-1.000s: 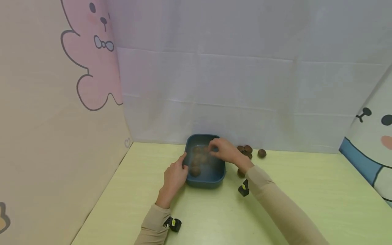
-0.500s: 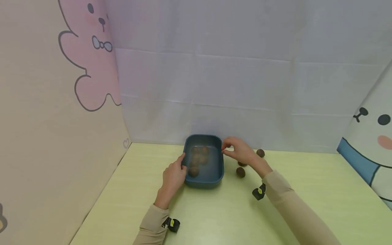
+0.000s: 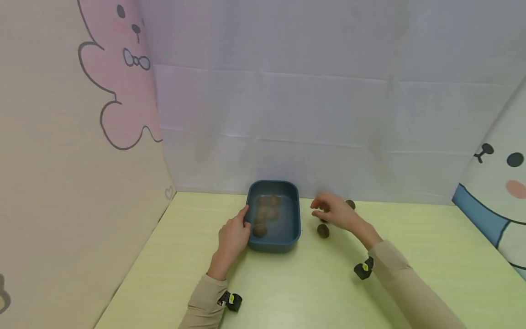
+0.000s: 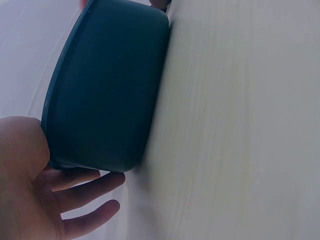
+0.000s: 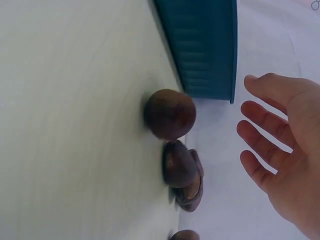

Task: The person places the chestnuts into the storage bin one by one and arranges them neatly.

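Note:
A dark blue rectangular bin [image 3: 274, 248] stands on the table with several brown chestnuts [image 3: 260, 230] inside. My left hand [image 3: 233, 235] holds its left side, thumb at the rim and fingers along the outer wall, as the left wrist view also shows. To the right of the bin, my right hand [image 3: 334, 212] hovers above loose chestnuts, fingers spread and loosely bent, with nothing between them. One chestnut [image 3: 323, 230] lies just in front of that hand. In the right wrist view, a small cluster of chestnuts [image 5: 179, 165] sits beyond a rounder one; in the head view the hand partly covers this cluster.
A pale yellow-green table [image 3: 287, 292] carries everything. Behind the bin rises a white cloth wall [image 3: 271, 114]; a side wall [image 3: 135, 100] with a pink cartoon figure stands left. Another chestnut [image 3: 350, 204] lies close to the back wall.
My right hand has moved from over the bin, past its right rim, to the chestnuts on the right. Its fingers have spread apart. My left hand stays at the bin.

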`<state>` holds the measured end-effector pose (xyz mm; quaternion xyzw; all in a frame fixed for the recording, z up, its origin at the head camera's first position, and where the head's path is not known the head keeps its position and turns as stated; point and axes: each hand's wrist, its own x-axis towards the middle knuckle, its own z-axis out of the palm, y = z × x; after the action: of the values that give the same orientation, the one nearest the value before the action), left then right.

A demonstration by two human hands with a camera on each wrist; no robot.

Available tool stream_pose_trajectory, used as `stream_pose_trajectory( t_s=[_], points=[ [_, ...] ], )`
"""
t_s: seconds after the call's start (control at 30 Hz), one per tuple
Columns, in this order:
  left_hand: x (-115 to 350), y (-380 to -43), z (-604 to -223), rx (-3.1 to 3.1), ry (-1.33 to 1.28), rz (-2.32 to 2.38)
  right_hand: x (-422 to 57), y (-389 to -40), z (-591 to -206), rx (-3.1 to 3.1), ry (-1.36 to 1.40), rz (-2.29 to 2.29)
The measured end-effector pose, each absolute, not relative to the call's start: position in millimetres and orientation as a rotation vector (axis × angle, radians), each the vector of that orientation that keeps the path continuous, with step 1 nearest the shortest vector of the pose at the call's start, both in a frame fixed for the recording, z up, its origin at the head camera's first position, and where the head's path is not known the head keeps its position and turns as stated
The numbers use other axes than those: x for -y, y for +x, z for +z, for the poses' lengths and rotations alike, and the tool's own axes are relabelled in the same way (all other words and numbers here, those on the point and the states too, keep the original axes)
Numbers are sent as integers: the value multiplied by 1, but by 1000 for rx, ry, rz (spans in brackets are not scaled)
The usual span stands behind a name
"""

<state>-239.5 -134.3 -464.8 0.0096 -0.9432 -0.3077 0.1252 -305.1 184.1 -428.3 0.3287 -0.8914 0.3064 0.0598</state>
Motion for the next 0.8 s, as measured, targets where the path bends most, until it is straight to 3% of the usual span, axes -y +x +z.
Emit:
stream_pose_trajectory(
  t_s=[0.8],
  points=[
    [134, -240, -468, 2741, 12, -891, -216, -289, -454, 2840, 1034, 1062]
  ],
)
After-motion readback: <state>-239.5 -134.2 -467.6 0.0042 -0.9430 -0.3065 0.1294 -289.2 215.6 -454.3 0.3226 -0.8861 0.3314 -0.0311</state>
